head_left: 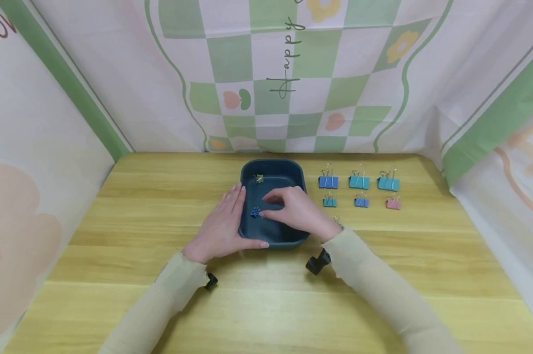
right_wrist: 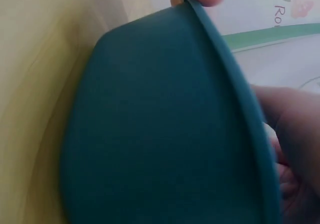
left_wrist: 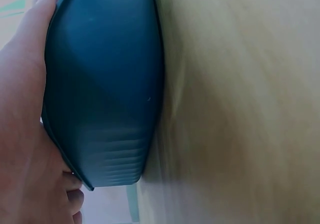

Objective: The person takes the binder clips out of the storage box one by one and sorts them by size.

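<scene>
A dark blue, deep rectangular box stands on the table. My left hand rests against its left side and near corner, fingers straight along the rim and thumb on the front edge. Reaching into the box from the right, my right hand has its thumb and index fingertips apart. A small dark blue binder clip lies on the box floor close to that thumb; I cannot tell whether they touch. Farther back in the box is a small gold-coloured clip. In the wrist views, the box's outer walls hide its inside.
Right of the box, larger binder clips stand in a back row, one blue and two teal. Before them are small teal, blue and pink clips. Another clip is partly behind my right wrist. A patterned curtain hangs behind.
</scene>
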Demonstrator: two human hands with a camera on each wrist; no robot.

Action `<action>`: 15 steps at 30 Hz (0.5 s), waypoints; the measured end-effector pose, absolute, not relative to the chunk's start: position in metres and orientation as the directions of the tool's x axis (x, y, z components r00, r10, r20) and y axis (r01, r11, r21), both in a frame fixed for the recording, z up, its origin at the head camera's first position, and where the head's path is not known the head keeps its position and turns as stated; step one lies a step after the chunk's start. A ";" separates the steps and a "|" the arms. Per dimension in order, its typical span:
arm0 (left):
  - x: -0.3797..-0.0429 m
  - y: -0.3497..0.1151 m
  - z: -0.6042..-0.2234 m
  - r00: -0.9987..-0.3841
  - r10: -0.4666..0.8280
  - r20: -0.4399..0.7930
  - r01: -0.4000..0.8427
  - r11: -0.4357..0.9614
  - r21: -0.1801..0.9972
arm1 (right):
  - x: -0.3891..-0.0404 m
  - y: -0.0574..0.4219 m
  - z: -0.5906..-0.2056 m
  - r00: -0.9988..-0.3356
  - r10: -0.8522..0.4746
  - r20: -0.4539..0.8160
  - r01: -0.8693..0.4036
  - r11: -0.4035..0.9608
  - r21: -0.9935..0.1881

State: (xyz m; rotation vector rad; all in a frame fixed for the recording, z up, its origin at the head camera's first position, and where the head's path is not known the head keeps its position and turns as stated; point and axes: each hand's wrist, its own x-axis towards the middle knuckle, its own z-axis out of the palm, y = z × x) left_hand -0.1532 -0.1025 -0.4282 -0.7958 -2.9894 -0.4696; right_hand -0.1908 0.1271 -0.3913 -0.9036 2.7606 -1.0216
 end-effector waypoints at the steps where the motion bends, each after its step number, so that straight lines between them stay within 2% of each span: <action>1: -0.153 -0.103 -0.428 -0.871 0.484 0.088 0.488 0.828 0.276 | -0.192 0.124 -0.392 -0.831 -0.540 0.135 -0.498 0.611 -0.615; 15: -0.151 -0.104 -0.422 -0.868 0.491 0.072 0.492 0.833 0.254 | -0.201 0.106 -0.408 -0.902 -0.425 0.077 -0.386 0.712 -0.587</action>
